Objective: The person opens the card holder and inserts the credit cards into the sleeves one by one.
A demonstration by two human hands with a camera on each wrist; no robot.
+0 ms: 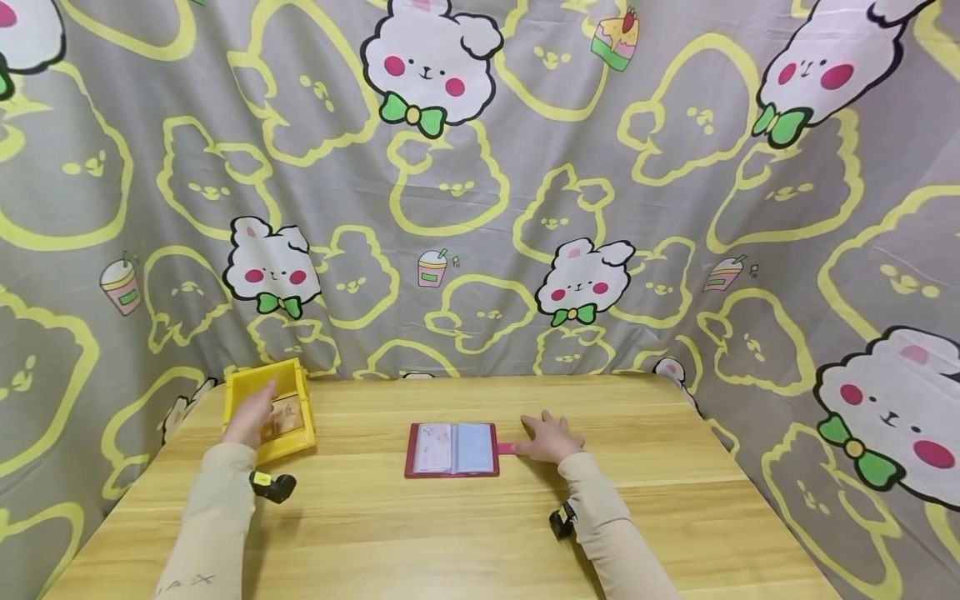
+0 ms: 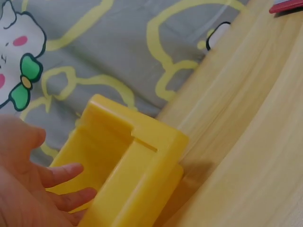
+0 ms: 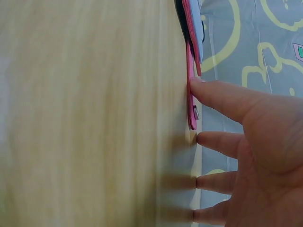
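A small red card holder (image 1: 453, 449) lies open on the table, with clear sleeves holding a patterned piece on the left and a pale blue one on the right. From its right side sticks out a pink strap (image 3: 191, 106) with a metal snap. The thumb of my right hand (image 1: 551, 439) presses on this strap, while the other fingers rest spread on the tabletop. My left hand (image 1: 250, 417) reaches into a yellow plastic bin (image 2: 137, 175), its fingers loosely extended and apart. Beside that hand a flat brown piece (image 1: 285, 415) with dark markings lies inside the bin, partly covered.
The wood-grain table (image 1: 375, 533) ends at a grey curtain (image 1: 480, 208) printed with rabbits and yellow outlines, which hangs behind and along both sides. A black wrist camera (image 1: 273, 486) is strapped to the left sleeve, another (image 1: 562, 520) to the right.
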